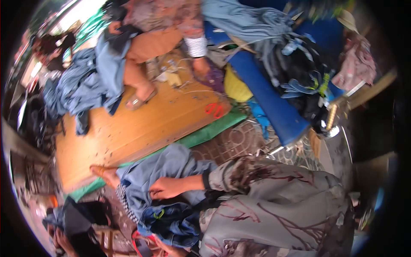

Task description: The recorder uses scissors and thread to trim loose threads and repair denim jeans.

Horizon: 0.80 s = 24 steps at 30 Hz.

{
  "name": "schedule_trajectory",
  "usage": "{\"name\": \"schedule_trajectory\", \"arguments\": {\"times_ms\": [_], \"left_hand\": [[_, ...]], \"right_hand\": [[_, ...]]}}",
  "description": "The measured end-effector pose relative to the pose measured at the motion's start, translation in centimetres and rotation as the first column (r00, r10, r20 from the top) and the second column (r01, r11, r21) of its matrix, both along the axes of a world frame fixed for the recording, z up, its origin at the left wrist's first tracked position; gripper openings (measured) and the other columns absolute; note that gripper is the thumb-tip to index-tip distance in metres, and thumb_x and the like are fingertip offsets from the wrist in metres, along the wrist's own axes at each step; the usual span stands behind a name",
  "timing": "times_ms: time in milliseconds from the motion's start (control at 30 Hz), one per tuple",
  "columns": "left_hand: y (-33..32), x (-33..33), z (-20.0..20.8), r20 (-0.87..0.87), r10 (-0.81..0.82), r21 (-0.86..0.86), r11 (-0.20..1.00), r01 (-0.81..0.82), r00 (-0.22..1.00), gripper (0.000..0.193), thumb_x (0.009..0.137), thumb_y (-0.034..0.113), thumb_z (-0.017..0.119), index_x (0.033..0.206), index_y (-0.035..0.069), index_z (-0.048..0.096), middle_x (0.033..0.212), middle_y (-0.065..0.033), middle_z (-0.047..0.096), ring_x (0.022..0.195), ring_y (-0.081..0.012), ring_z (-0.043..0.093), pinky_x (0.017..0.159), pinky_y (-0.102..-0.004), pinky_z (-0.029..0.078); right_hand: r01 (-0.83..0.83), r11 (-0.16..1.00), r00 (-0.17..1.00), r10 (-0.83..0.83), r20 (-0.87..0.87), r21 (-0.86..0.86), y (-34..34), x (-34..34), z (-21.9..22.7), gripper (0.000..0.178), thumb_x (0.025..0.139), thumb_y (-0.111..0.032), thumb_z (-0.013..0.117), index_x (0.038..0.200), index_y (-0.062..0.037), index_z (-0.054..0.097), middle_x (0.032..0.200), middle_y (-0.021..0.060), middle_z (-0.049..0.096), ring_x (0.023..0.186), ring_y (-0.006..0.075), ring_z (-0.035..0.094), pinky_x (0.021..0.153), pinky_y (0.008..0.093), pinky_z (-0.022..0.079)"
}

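Observation:
My right hand (169,187) reaches in from the patterned grey sleeve, its fingers curled down over a light blue cloth (160,165). What the fingers pinch is hidden. Just below lies a dark blue denim piece (169,225) with a yellow-green mark on it. My left hand (171,249) shows only in part at the lower edge, under the denim; its fingers are too blurred to read. Close by it is a red-edged object (143,245) whose kind I cannot make out. Black and white striped fabric (126,201) runs along the blue cloth's left side.
A wooden table (128,137) with a green cloth edge (205,132) stands ahead; red-handled scissors (215,110) lie on it. Beyond, a person (156,45) in brown trousers sits by piled blue garments (83,81). At right are a blue panel (267,100) and heaped dark clothes (295,64).

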State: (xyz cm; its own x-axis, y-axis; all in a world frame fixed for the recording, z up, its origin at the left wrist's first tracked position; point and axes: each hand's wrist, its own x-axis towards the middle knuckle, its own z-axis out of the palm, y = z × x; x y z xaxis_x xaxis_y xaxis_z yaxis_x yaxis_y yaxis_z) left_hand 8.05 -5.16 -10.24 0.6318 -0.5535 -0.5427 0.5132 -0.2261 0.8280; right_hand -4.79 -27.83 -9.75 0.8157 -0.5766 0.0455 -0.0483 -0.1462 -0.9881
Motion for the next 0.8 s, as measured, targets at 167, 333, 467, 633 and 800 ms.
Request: {"name": "schedule_trajectory", "arguments": {"times_ms": [167,333,467,633,800], "left_hand": [[0.1,-0.2,0.8,0.032,0.001,0.047,0.999,-0.003,0.999,0.037,0.088,0.032,0.048,0.099,-0.003,0.054,0.093,-0.0089,0.059,0.079,-0.0182,0.055,0.073,-0.0322,0.045],[-0.8,-0.3,0.2,0.020,-0.066,0.034,0.997,0.065,0.998,0.036,0.088,0.031,0.048,0.099,-0.003,0.054,0.093,-0.0088,0.059,0.079,-0.0180,0.055,0.073,-0.0320,0.045],[-0.3,-0.5,0.1,0.012,-0.023,0.007,1.000,0.023,1.000,0.036,0.089,0.031,0.048,0.099,-0.003,0.054,0.092,-0.0087,0.059,0.078,-0.0179,0.055,0.073,-0.0318,0.045],[-0.8,-0.4,-0.2,-0.017,-0.040,-0.045,0.998,0.039,0.999,0.036,0.089,0.031,0.048,0.098,-0.003,0.054,0.092,-0.0085,0.059,0.078,-0.0177,0.055,0.072,-0.0316,0.045],[0.4,-0.5,-0.2,-0.022,-0.012,-0.089,0.996,0.010,1.000,0.036,0.089,0.031,0.048,0.098,-0.003,0.054,0.091,-0.0083,0.059,0.077,-0.0176,0.055,0.072,-0.0314,0.045]], "right_hand": [[-0.063,0.989,0.995,0.051,0.090,0.136,0.8,2.2,-0.1,0.012,0.072,-0.013,0.056,0.076,-0.0014,0.057,0.064,0.0074,0.058,0.058,0.0168,0.055,0.055,0.0310,0.042],[-0.004,0.991,0.999,-0.002,0.041,0.134,0.0,0.6,-0.7,0.013,0.072,-0.013,0.056,0.076,-0.0009,0.057,0.064,0.0071,0.059,0.059,0.0161,0.056,0.055,0.0304,0.042],[-0.056,0.990,0.995,0.044,0.094,0.129,0.3,1.2,-0.5,0.014,0.075,-0.013,0.056,0.078,0.0001,0.058,0.063,0.0071,0.060,0.059,0.0159,0.057,0.055,0.0301,0.043],[-0.029,0.997,0.999,0.027,0.022,0.074,0.0,0.3,-0.5,0.014,0.079,-0.013,0.055,0.082,0.0003,0.057,0.069,0.0075,0.061,0.061,0.0146,0.058,0.057,0.0292,0.044],[-0.029,0.995,0.996,0.022,0.084,0.092,0.6,1.4,-1.3,0.013,0.076,-0.014,0.056,0.077,-0.0014,0.059,0.064,0.0069,0.061,0.060,0.0168,0.058,0.056,0.0297,0.044]]}}
